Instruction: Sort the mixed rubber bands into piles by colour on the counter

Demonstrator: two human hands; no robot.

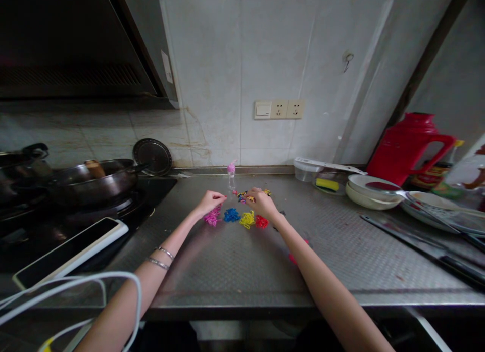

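Observation:
My left hand (209, 201) is pinched closed just above a small pink pile (212, 217) on the steel counter (242, 261); what it pinches is too small to name. My right hand (261, 203) is closed over a mixed-colour heap (242, 195) of tiny pieces behind it. In front lie a blue pile (231, 215), a yellow pile (247, 219) and a red pile (261, 221) in a row. A small clear bottle with a pink cap (231, 176) stands upright just beyond both hands.
A wok (94, 180) sits on the stove at the left, with a phone (71, 251) and white cable near it. To the right are stacked bowls (369, 190), a red thermos jug (407, 145), a clear container (306, 170) and a knife (417, 241).

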